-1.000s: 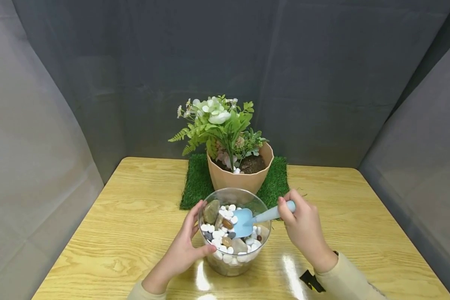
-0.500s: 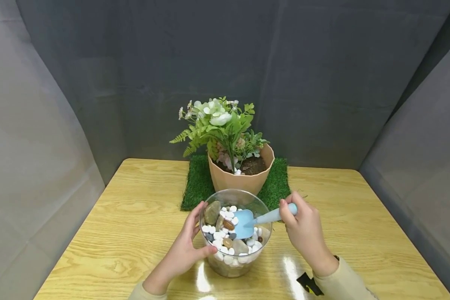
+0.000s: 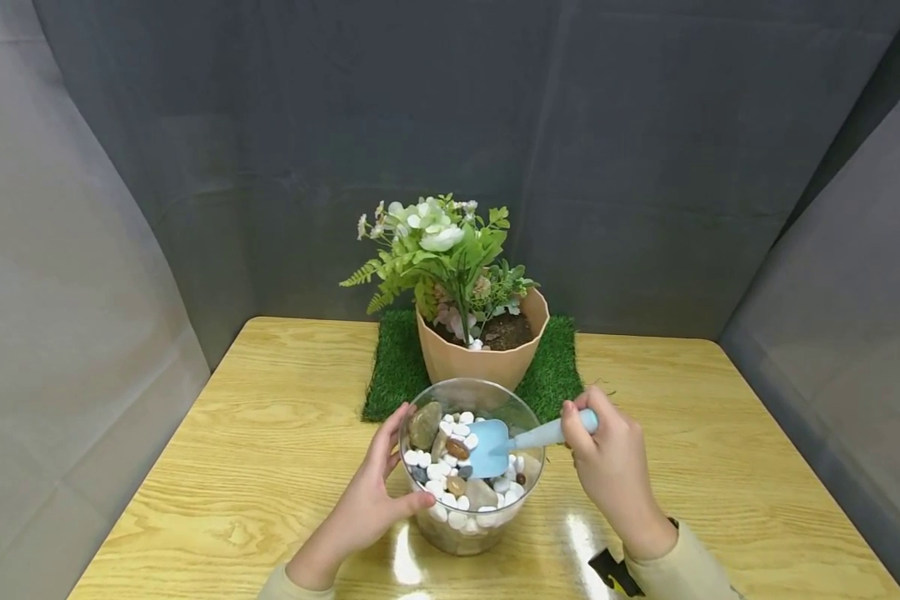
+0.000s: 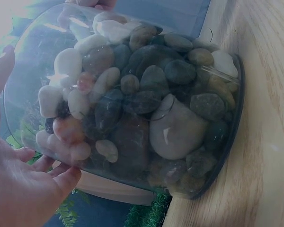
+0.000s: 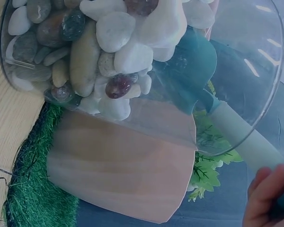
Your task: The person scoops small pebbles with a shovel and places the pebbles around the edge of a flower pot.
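Note:
A clear container (image 3: 465, 546) of pebbles (image 4: 177, 130) stands upright on the table. My left hand (image 3: 371, 500) holds its left side, thumb toward the front and fingers round the back; in the left wrist view the fingers (image 4: 66, 177) lie against the wall. My right hand (image 3: 611, 467) grips the handle of a light blue trowel (image 3: 547, 432). The trowel's blade (image 5: 189, 66) is inside the container among white, brown and grey stones, its tip partly hidden by white pebbles in the right wrist view.
Just behind the container, a peach flowerpot (image 3: 480, 367) with soil, white flowers (image 3: 438, 229) and green leaves sits on a green turf mat (image 3: 393, 375). The wooden table (image 3: 270, 433) ends at a dark curtain (image 3: 645, 167). A black-and-yellow object (image 3: 615, 573) is by the right sleeve.
Over the last second the whole scene shifts slightly downward in the head view. The trowel blade stays in the stones, while its handle and the right hand move slightly to the right.

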Demonstrator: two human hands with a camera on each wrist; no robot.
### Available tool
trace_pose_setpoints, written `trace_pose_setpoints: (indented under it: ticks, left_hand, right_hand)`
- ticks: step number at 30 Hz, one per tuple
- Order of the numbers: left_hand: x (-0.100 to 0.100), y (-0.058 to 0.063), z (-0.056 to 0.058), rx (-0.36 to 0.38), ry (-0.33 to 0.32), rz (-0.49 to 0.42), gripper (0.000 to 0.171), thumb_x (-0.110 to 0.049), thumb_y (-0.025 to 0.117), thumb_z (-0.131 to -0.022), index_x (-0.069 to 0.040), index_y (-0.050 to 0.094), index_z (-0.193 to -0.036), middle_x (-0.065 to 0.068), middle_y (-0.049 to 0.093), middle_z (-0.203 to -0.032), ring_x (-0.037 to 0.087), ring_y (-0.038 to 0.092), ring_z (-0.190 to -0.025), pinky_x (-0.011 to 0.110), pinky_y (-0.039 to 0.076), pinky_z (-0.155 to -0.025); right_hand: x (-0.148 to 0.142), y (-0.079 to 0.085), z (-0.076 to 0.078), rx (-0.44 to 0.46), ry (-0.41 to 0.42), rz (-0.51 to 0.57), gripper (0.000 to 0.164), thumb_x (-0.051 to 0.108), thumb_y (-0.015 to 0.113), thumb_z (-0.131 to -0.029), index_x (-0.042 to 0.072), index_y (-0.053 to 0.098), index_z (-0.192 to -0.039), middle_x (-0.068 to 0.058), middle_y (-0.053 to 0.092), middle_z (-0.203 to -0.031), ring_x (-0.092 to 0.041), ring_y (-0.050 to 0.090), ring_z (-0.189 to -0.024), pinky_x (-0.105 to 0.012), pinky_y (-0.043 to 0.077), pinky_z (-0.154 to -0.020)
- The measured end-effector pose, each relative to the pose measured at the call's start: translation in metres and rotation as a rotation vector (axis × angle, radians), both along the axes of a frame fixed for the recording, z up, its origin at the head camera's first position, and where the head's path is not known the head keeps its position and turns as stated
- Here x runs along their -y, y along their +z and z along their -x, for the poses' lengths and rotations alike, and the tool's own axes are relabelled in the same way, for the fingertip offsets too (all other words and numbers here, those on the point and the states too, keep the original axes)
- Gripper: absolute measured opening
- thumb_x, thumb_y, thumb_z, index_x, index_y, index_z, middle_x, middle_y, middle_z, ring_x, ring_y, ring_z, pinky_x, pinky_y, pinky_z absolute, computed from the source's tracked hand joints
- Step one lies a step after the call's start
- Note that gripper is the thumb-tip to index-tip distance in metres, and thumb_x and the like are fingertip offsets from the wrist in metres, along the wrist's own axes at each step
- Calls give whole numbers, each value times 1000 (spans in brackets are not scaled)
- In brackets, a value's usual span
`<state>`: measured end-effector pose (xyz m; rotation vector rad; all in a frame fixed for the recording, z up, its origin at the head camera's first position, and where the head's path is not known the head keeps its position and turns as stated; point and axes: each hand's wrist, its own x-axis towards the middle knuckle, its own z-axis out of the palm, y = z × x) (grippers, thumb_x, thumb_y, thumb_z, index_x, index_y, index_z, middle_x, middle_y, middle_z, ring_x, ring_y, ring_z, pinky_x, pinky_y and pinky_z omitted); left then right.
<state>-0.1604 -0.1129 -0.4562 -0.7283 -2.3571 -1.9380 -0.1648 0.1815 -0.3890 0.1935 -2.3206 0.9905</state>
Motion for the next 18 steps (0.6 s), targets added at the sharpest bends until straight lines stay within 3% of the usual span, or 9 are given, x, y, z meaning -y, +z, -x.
trace_pose_setpoints:
  ticks: [12, 18]
  left_hand:
    - [0, 1, -1, 10, -2, -3, 108, -28, 86, -85, -27, 15, -166, 15, 18, -172, 45, 23, -155, 69, 26, -120]
    - [0, 0, 0, 10, -7, 3, 107, -29, 85, -86, -28, 14, -166, 15, 17, -172, 46, 22, -155, 70, 25, -120]
  right_hand:
    - [1, 1, -3, 2, -33, 40, 21, 3, 59, -97, 9, 56, -77, 2, 55, -55, 1, 41, -42, -17, 38, -36]
    - [-4, 3, -6, 140, -35, 160, 23, 12, 54, -104, 7, 57, -81, -6, 62, -60, -7, 48, -41, -23, 43, -38]
